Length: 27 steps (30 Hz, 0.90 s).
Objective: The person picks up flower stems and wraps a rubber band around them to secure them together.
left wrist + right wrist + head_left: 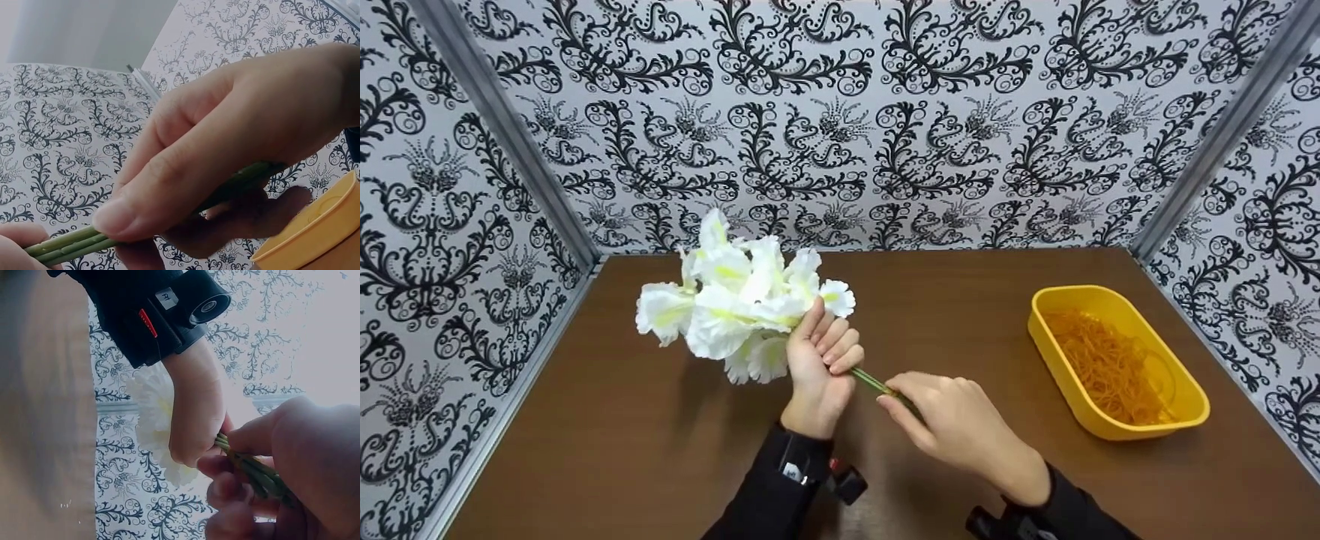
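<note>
A bunch of white artificial flowers [742, 300] with yellow-green centres is held above the table, blooms toward the left. My left hand [825, 364] grips the stems just below the blooms. Lower down, my right hand [960, 424] pinches the green stems [73, 246] between thumb and fingers. An orange-yellow rubber band [239, 463] appears round the stems at the right fingertips, seen in the right wrist view. The right palm and fingers hide part of the stem ends.
A yellow plastic tub [1042, 337] holding many orange rubber bands [1110, 367] stands on the brown table [960, 300] at the right. Patterned black-and-white panels [840, 135] enclose the table at the back and sides.
</note>
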Motion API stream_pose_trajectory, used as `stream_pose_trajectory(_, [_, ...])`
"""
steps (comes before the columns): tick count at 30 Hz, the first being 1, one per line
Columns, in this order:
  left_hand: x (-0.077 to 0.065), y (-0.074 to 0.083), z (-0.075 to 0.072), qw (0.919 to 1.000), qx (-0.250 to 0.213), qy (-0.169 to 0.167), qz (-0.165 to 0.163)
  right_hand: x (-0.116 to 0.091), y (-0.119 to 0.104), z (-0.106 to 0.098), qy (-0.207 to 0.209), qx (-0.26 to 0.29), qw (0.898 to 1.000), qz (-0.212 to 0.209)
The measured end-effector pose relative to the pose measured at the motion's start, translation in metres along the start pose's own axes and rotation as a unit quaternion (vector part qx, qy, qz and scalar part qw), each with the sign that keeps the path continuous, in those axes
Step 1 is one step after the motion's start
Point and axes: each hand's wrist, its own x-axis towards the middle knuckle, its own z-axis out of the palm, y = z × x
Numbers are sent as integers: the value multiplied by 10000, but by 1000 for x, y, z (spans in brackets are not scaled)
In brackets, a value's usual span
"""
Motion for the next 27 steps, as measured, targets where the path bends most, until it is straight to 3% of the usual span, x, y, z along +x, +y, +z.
stream_pose_trajectory(4, [2,0,-2,9999,157,-17,-52,-1,0,0,73,-125,9999,-9])
stream_pose_trajectory(11, [5,2,-5,9960,837,-173,-271,0,0,3,-565,519,9961,434])
stream_pose_trajectory(18, [3,2,-2,9842,1671,-381,-435,-2,2,10,-1038,1153,9874,311])
stream_pose_trajectory(23, [1,1,1,9739,2167,-317,-601,-3,-1,14,-1075,1544,9821,101])
stream_pose_trajectory(27, [-1,1,2,9654,2512,-250,-646,-5,-3,17,-1174,1831,9759,177])
